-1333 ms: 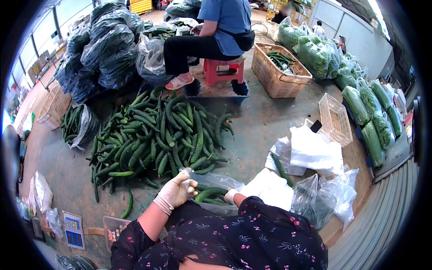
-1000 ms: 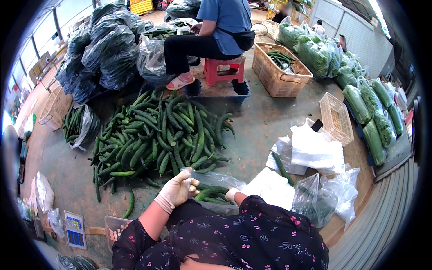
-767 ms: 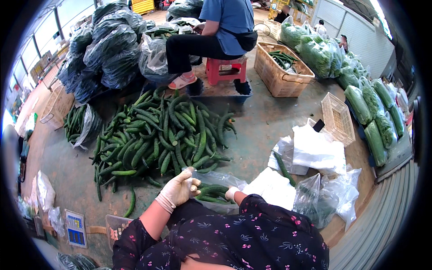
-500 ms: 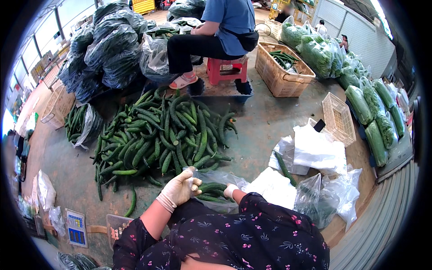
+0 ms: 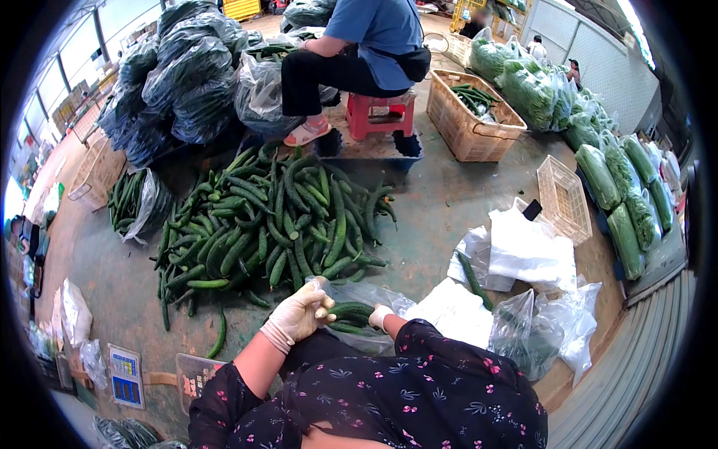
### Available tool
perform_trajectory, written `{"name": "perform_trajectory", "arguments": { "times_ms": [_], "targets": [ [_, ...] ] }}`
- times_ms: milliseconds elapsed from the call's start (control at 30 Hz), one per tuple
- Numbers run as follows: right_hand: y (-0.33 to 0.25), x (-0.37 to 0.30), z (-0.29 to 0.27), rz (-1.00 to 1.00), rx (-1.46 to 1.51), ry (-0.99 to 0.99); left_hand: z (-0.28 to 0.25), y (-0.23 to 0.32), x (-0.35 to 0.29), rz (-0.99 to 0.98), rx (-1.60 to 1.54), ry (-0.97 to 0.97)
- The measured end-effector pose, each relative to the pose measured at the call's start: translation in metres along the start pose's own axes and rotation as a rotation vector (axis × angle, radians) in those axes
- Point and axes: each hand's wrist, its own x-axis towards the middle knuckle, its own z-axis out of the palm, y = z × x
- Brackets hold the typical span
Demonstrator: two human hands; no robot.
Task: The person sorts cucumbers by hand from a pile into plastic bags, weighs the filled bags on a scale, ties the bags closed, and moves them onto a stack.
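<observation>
In front of my body lies a clear plastic bag (image 5: 366,289) with several green cucumbers (image 5: 350,310) in its mouth. My left hand (image 5: 301,308), in a pale glove, is closed with thumb and fingers pinching the bag's edge at the left ends of the cucumbers. At their right ends my gloved right hand (image 5: 381,318) is closed around a cucumber, its fingertips partly hidden. Just beyond the bag spreads a large heap of cucumbers (image 5: 262,217) on the floor.
White plastic sheets (image 5: 452,310), a single cucumber (image 5: 474,280) and clear bags (image 5: 527,333) lie to the right. A scale display (image 5: 126,376) stands at lower left. Beyond the heap, a person in blue (image 5: 381,45) sits on a red stool (image 5: 380,114), near a crate (image 5: 471,123) and bagged vegetables (image 5: 191,82).
The view has shifted very slightly. My hands stay almost in place on the bag and cucumbers, and the seated person's arm has moved a little.
</observation>
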Motion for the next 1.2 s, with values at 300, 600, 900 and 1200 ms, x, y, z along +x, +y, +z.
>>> {"name": "perform_trajectory", "arguments": {
  "times_ms": [300, 600, 900, 1200],
  "targets": [
    [0.036, 0.023, -0.006, -0.066, -0.006, -0.014, -0.001, 0.001, 0.000, -0.014, -0.010, 0.013],
    [0.058, -0.002, -0.040, -0.068, -0.051, -0.057, -0.010, 0.000, 0.000, -0.055, 0.015, 0.007],
    [0.076, -0.008, -0.107, -0.150, -0.048, 0.119, -0.003, 0.003, 0.004, -0.263, 0.223, 0.108],
    [0.058, -0.098, -0.176, 0.184, -0.121, -0.669, -0.004, 0.002, -0.005, -0.072, 0.099, 0.110]
  ]
}}
